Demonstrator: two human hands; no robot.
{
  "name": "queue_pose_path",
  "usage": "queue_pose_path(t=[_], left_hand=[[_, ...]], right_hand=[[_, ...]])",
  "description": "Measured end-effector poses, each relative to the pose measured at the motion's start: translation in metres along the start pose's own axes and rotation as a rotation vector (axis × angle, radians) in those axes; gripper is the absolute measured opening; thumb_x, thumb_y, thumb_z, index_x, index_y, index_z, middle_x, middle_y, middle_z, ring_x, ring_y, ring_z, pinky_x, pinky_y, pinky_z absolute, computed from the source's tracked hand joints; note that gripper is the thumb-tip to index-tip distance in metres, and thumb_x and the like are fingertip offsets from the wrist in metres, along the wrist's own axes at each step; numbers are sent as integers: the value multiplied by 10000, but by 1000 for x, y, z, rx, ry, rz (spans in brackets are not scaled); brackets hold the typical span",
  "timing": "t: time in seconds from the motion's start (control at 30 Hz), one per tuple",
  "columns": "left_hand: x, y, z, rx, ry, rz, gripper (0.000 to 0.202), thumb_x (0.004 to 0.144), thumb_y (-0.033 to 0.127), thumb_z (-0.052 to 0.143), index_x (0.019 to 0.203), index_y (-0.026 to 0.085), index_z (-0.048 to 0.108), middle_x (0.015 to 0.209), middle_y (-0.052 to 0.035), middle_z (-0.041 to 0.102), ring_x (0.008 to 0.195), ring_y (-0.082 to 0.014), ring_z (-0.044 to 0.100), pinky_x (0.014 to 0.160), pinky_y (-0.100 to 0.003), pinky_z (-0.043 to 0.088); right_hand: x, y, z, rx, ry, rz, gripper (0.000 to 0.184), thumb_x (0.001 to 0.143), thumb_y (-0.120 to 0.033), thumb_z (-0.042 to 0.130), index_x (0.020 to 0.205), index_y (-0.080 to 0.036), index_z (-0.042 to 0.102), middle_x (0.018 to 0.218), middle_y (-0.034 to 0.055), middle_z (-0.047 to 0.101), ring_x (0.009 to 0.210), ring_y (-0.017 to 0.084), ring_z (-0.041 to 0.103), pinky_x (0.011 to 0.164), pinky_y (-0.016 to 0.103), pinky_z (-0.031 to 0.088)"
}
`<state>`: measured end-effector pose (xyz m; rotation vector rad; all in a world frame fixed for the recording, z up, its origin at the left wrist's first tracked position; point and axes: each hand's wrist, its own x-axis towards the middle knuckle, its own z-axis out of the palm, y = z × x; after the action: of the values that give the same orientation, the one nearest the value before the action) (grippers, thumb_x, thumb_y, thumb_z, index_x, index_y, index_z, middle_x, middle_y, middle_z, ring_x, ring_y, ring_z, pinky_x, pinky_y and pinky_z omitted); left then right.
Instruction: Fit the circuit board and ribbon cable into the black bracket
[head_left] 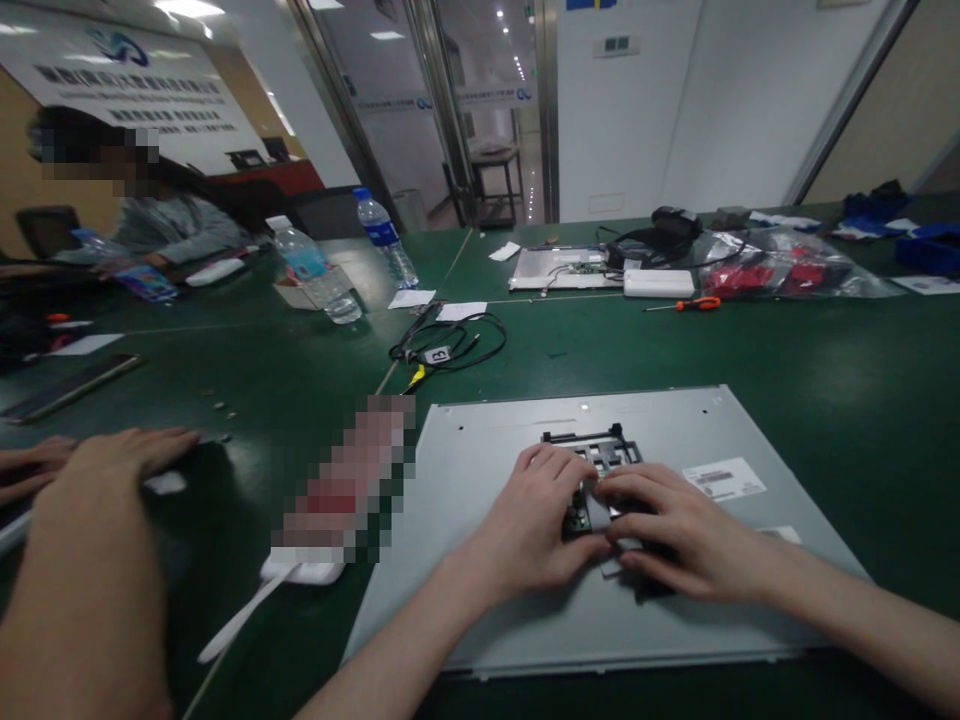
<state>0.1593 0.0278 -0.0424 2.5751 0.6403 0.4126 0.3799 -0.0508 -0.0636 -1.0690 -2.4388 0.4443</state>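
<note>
A large grey metal panel (480,470), like the back of a display, lies flat on the green table. At its middle sits a black metal bracket (616,452) with cut-outs. Between my hands part of a green circuit board (577,515) shows, with a pale flat cable (598,510) beside it. My left hand (544,510) is curled over the board's left side, thumb near the cable. From the right, my right hand (675,535) bends its fingers onto the cable side of the board. My fingers cover most of the board.
Left of the panel lies a phone (304,565) with a white cable. Another person's arm (90,580) rests at the far left. Beyond are a coiled black cable (450,345), water bottles (319,270), an orange screwdriver (684,305) and a plastic bag (795,265).
</note>
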Motion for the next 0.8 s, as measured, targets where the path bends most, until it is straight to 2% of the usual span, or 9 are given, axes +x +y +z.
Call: queue_pose_path(t=[0.27, 0.53, 0.8], left_hand=[[1, -1, -1, 5, -8, -3, 432, 720, 330, 773, 1067, 211, 543, 1069, -61, 598, 1049, -282, 539, 1010, -500, 369], [2, 0, -4, 3, -12, 11, 337, 738, 324, 764, 993, 209, 577, 1038, -54, 610, 1020, -264, 544, 997, -488, 374], [0, -1, -4, -21, 8, 19, 369, 735, 324, 772, 1041, 204, 604, 1085, -68, 605, 1049, -270, 534, 972, -471, 392]], right_hand=[[-3, 1, 1, 13, 9, -8, 203, 978, -268, 534, 1145, -219, 637, 1347, 102, 531, 1277, 246, 455, 1056, 437, 404], [-2, 1, -1, 27, 13, -7, 219, 967, -254, 547, 1163, -225, 641, 1323, 101, 546, 1248, 240, 477, 1029, 428, 425], [-4, 3, 4, 21, 39, -51, 195, 954, -242, 562, 1127, -209, 647, 1299, 93, 579, 1250, 243, 482, 1048, 431, 418]])
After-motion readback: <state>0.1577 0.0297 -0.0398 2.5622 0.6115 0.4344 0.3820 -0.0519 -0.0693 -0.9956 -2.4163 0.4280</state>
